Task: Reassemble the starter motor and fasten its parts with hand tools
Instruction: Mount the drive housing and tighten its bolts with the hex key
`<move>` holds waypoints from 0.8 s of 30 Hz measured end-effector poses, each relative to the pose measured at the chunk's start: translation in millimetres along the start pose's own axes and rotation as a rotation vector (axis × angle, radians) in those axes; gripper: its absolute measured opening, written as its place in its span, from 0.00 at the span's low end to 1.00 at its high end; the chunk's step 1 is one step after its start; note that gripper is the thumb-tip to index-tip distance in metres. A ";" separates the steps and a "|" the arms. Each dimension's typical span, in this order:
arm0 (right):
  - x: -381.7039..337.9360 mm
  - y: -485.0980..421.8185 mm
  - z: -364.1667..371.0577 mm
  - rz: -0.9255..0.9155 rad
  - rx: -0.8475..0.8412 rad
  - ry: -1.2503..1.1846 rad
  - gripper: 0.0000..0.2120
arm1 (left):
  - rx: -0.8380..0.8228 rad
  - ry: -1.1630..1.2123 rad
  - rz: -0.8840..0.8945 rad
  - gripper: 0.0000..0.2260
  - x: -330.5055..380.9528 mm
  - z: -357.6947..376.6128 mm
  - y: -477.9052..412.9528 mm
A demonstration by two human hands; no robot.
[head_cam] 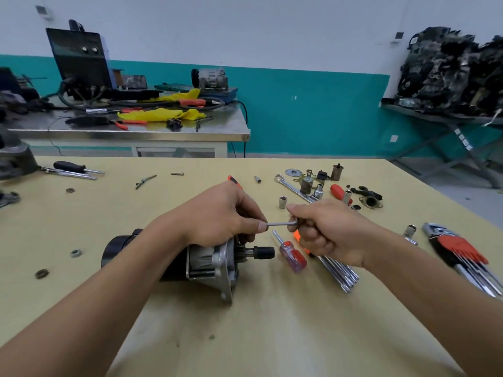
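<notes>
The starter motor [209,261] lies on its side in the middle of the wooden bench, black body to the left, grey nose housing and shaft to the right. My left hand [217,213] rests on top of the housing, its fingers curled at the flange, thumb tip touching the long end of a silver hex key [280,223]. My right hand [326,231] pinches the bent end of that hex key just right of the motor. The key runs level between both hands.
A red-handled screwdriver [292,254] lies right of the shaft, beside a bundle of long hex keys [339,270]. A hex key set in a red holder [462,251] lies far right. Sockets, a spanner [292,186] and small parts are scattered behind. Loose nuts [42,273] lie left.
</notes>
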State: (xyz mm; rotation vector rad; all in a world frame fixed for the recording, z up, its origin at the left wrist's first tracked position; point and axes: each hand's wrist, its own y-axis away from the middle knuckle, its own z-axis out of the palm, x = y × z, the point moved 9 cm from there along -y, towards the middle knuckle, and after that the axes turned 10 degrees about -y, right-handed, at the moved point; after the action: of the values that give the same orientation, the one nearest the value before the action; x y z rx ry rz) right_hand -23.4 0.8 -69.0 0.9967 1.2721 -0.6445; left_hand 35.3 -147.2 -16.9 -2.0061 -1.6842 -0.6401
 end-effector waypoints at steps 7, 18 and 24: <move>-52.9 52.5 18.7 -1.230 0.040 1.068 0.20 | -0.011 -0.027 0.034 0.08 4.3 -0.5 2.8; 6.4 20.0 10.4 -0.020 -0.070 0.048 0.23 | -0.004 -0.030 0.020 0.06 0.3 0.2 0.8; -47.0 51.7 19.6 -0.805 -0.060 0.813 0.22 | -0.018 -0.042 0.046 0.11 4.5 1.0 2.8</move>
State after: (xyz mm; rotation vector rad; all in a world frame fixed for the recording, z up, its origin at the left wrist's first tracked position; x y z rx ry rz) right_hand 19.9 1.3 -10.8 0.6756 2.4532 -0.8221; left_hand 38.8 -143.5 -15.1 -2.0781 -1.6563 -0.6038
